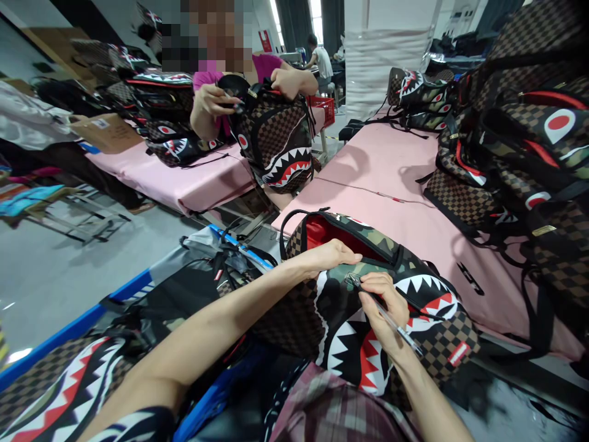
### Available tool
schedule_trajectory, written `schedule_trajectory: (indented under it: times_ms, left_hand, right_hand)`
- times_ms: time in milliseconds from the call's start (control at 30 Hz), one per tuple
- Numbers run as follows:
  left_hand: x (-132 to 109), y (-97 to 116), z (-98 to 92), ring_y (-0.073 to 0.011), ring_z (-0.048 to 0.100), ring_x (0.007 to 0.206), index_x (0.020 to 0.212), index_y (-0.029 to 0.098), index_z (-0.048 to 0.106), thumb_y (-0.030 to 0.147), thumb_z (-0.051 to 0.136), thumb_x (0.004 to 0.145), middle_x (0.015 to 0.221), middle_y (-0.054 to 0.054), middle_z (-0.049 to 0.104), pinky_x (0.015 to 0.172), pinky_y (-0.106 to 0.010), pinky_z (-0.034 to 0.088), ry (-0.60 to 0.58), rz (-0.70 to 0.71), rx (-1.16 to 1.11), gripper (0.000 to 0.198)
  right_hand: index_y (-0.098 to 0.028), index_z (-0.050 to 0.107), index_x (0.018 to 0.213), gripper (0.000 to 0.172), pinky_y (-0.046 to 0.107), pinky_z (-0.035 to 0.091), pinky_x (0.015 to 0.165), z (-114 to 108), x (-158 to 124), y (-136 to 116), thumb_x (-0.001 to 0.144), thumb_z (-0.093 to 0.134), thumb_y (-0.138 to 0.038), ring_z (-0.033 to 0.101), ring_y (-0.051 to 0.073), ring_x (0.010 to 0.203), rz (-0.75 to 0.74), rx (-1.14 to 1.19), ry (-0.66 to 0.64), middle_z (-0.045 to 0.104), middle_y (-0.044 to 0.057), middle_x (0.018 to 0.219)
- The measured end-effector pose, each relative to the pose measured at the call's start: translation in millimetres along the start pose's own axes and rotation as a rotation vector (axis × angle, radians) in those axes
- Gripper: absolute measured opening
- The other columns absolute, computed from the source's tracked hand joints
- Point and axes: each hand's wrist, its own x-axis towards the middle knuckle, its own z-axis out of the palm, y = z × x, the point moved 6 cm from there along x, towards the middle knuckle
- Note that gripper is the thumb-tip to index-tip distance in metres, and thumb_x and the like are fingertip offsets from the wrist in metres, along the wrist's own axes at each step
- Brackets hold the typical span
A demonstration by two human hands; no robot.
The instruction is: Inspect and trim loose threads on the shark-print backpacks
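Note:
A backpack with brown checks, camouflage and a shark-mouth print lies in front of me at the near edge of a pink table. Its main compartment is open and shows red lining. My left hand rests on the bag's top, fingers curled over the edge by the opening. My right hand pinches a thin metal tool like a pen, its tip at the bag's front panel by a small metal fitting.
Across the gap a person in a pink top handles a matching backpack at another pink table. More such bags are piled at right and behind that person. A bin of bags sits at lower left.

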Motion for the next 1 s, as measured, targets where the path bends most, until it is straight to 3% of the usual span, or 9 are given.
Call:
schedule_trajectory:
  times_ms: [200,467,700,1000]
  left_hand:
    - [-3.1,3.1,2.2,-0.0036,0.023,0.041,0.046,0.016,0.038,0.057,0.066,0.06,0.045,0.007,0.029,0.042,-0.022,0.014,0.038,-0.01,0.01,0.052]
    - [-4.9,6.0,6.1,-0.0043,0.025,0.042,0.048,0.014,0.045,0.059,0.067,0.054,0.044,0.006,0.035,0.043,-0.022,0.015,0.104,-0.035,0.008,0.05]
    - [-2.1,3.3,7.2,-0.0042,0.027,0.041,0.049,0.014,0.045,0.057,0.068,0.056,0.046,0.006,0.035,0.043,-0.022,0.018,0.032,-0.041,-0.027,0.049]
    - [0.5,3.7,7.2,-0.0039,0.026,0.042,0.047,0.015,0.041,0.057,0.068,0.057,0.046,0.007,0.033,0.043,-0.022,0.018,0.024,-0.007,-0.021,0.051]
  right_hand:
    - [-0.025,0.06,0.089,0.019,0.042,0.047,0.076,-1.3,0.0,-2.2,0.077,0.058,-0.011,0.06,0.021,0.085,-0.03,-0.034,0.006,0.063,0.003,0.08]
    - [-0.021,0.056,0.094,0.028,0.046,0.046,0.078,4.8,-3.1,-14.2,0.073,0.06,-0.002,0.06,0.021,0.085,-0.268,-0.155,0.014,0.061,0.003,0.08]
    - [-0.022,0.059,0.088,0.019,0.04,0.049,0.075,-6.9,-0.5,-1.4,0.078,0.055,-0.005,0.06,0.019,0.085,0.02,0.084,0.035,0.062,0.004,0.084]
    - [-0.023,0.061,0.089,0.019,0.04,0.049,0.076,-3.7,-1.1,0.1,0.077,0.058,-0.008,0.06,0.02,0.085,0.004,0.059,0.021,0.063,0.003,0.084]
